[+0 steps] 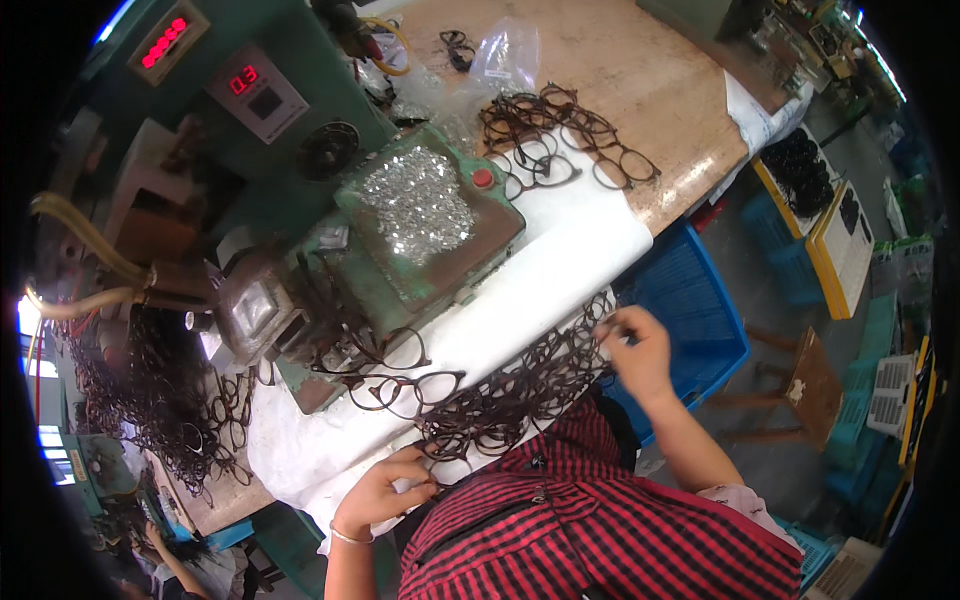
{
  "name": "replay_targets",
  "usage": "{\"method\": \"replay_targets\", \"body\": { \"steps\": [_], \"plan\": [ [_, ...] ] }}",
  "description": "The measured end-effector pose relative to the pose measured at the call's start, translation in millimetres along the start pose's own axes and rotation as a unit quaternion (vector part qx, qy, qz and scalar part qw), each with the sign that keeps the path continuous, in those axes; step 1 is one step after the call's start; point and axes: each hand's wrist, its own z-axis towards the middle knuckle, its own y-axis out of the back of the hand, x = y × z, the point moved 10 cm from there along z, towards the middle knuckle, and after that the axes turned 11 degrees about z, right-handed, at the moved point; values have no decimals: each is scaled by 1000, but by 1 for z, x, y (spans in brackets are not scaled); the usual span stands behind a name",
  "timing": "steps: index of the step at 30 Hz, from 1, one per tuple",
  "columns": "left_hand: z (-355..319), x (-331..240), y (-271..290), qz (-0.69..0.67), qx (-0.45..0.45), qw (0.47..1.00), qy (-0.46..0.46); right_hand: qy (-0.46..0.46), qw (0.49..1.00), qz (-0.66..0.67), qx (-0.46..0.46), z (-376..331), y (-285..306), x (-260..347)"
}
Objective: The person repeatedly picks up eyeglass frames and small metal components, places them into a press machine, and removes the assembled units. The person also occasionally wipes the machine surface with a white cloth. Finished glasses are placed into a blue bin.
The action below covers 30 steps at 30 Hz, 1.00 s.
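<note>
Across the white cloth point(560, 262) in front of me lies a long heap of dark brown eyeglass frames point(510, 395). My left hand point(392, 488) is at the heap's near left end, thumb and fingers curled together; what they pinch, if anything, I cannot make out. At the far right end, my right hand point(640, 348) is closed on a dark eyeglass frame, largely hidden by the fingers. One pair of frames point(408, 392) lies apart, left of the heap, beside the green machine.
A green machine point(420, 290) carries a tray of small shiny metal pieces point(415, 205) and a red button point(483, 177). More frames point(545, 125) lie at the back, others point(150, 400) at left. A blue crate point(690, 300) and a wooden stool point(808, 390) stand at right.
</note>
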Motion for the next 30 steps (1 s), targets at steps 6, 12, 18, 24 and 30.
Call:
{"method": "replay_targets", "body": {
  "steps": [6, 12, 18, 24, 30],
  "plan": [
    [28, -59, -16, 35, 5, 998, -52, -149, 936, 192, -256, 6, 137, -177],
    [1, -147, 28, 360, -152, 920, 4, -282, 900, 47, -330, -79, 202, -450],
    [19, -195, 33, 456, -279, 840, -87, -398, 884, -224, 99, -114, 60, -441],
    [47, -184, 8, 664, -271, 697, -27, -344, 885, -274, 154, -114, 24, -452],
    [46, -163, -15, 482, -146, 859, 94, -377, 882, -244, 141, -113, 26, -435]
  ]
}}
